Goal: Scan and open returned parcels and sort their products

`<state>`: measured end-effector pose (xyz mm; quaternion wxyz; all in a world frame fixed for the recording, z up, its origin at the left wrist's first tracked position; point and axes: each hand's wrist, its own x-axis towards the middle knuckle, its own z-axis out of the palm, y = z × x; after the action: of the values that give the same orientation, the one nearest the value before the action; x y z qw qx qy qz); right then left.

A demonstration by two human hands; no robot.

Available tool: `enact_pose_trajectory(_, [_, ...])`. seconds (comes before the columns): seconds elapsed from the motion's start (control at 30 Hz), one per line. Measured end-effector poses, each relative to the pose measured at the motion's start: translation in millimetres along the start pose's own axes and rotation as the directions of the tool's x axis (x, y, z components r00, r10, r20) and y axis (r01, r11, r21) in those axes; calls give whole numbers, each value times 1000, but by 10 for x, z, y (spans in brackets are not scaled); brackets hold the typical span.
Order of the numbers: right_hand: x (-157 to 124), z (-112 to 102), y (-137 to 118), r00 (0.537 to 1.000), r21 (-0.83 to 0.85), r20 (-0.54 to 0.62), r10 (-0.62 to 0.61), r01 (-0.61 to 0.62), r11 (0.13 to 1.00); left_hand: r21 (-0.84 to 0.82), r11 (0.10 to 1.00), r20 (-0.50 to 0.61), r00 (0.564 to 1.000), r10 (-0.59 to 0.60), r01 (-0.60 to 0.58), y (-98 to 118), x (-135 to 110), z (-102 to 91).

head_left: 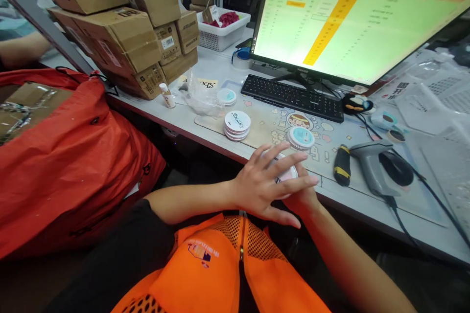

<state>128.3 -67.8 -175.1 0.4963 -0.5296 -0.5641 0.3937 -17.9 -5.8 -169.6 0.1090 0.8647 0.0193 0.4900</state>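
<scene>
Two hands are closing over a small tin at the desk's front edge.

The left hand (270, 183) is lying across the top of the round tin (291, 172), its fingers stretched out and loosely spread rather than curled. The right hand (304, 199) is cupping the tin from below and gripping it, though most of its fingers are hidden. The tin is sitting just over the desk (205, 129) edge, near a teal-lidded tin (301, 137). A stack of white tins (237, 125) is standing to the left and a barcode scanner (370, 168) is lying to the right.
</scene>
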Motion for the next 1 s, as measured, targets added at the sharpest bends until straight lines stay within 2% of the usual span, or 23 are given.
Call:
enact_pose_trajectory(0.07, [84,-53,-73,999,-35,28,-22,23,999,43,997,86,995,58,-62,-83,31,-88])
enact_pose_trajectory(0.13, [257,-164,-221,998,-58,53,-42,45,997,40,996,89,993,80,-84,-259,70,-207])
enact_pose_trajectory(0.17, [387,-221,-308,996,-97,57,-64,70,993,44,998,48,998,51,-53,-395,92,-273])
enact_pose_trajectory(0.23, [727,-279,-465,988,-281,52,-148,157,947,79,991,-69,992,-102,107,-769,129,-407])
enact_pose_trajectory(0.3, [1121,-225,-554,966,-542,81,-244,248,803,112,937,-152,937,-313,331,-1233,138,-528])
enact_pose_trajectory(0.33, [1310,-161,-566,958,-653,116,-261,272,707,111,903,-149,905,-398,415,-1465,123,-578])
enact_pose_trajectory(0.4, [1630,-8,-542,960,-782,205,-191,278,558,59,825,-113,825,-554,562,-1858,45,-650])
enact_pose_trajectory(0.47, [1867,101,-499,959,-840,278,-61,273,469,-5,741,-124,735,-667,671,-2099,-91,-680])
enact_pose_trajectory(0.53, [2069,123,-485,954,-863,299,21,261,432,-61,673,-168,657,-735,737,-2200,-254,-674])
enact_pose_trajectory(0.67, [2629,88,-531,980,-906,190,-52,196,374,-223,565,-287,500,-817,794,-2229,-482,-622])
enact_pose_trajectory(0.73, [2978,170,-496,980,-931,195,40,172,322,-276,546,-336,453,-826,791,-2241,-507,-610])
enact_pose_trajectory(0.8, [3277,322,-392,952,-938,240,190,177,298,-278,547,-340,452,-825,790,-2255,-498,-611])
enact_pose_trajectory(0.87, [3468,463,-259,924,-931,281,260,198,306,-266,551,-329,463,-823,791,-2262,-486,-616])
enact_pose_trajectory(0.93, [3548,500,-165,919,-929,291,264,206,309,-256,569,-333,481,-811,782,-2264,-486,-621])
enact_pose_trajectory(1.0, [3538,387,-168,943,-936,251,220,179,302,-241,601,-331,518,-789,762,-2267,-497,-629])
